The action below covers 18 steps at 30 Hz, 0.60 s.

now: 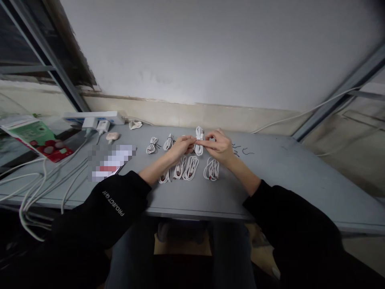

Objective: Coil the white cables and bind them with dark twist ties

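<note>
Grip: left hand and right hand, fingertips of both closed on one white cable bundle between them. Counter: grey, beneath the hands. Held bundle: long axis twelve to six; left hand at nine o'clock, right hand at three, neither nearer. White coils, four visible: five to eight o'clock of it. Tied bundles, two: nine o'clock, past left hand. Loose dark ties: three o'clock, past right hand.
</note>
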### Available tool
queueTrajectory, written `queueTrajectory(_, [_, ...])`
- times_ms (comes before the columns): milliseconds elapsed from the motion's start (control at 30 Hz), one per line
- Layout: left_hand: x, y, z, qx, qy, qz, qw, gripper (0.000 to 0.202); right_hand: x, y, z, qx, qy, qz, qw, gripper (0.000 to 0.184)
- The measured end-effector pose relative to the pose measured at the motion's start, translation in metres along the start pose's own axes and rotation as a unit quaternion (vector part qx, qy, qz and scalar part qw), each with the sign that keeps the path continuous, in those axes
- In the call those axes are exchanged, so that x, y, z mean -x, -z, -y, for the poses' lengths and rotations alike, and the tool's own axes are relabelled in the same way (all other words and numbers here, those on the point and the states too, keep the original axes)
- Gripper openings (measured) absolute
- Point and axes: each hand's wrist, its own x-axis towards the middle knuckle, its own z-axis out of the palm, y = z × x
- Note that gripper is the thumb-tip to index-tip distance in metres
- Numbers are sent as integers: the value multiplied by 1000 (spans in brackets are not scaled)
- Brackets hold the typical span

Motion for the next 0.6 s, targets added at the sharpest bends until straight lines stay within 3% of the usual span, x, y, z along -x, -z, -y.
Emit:
queueTrajectory(200, [-3, 3, 2, 69, 92, 23, 993, 32, -3, 0, 4, 26, 11, -7, 1000, 28])
queueTrajectory(400, [-3, 3, 3, -1, 20, -5, 1000, 34, -2, -6, 6, -71, -104, -30, 992, 19])
queueTrajectory(500, [-4, 4, 3, -70, -14, -44, 996, 33, -3, -7, 0, -125, -230, -83, 962, 11])
queueTrajectory(600, [-7, 8, 6, -136, -54, -77, 986, 30, -4, -6, -13, -234, -366, -135, 890, 18])
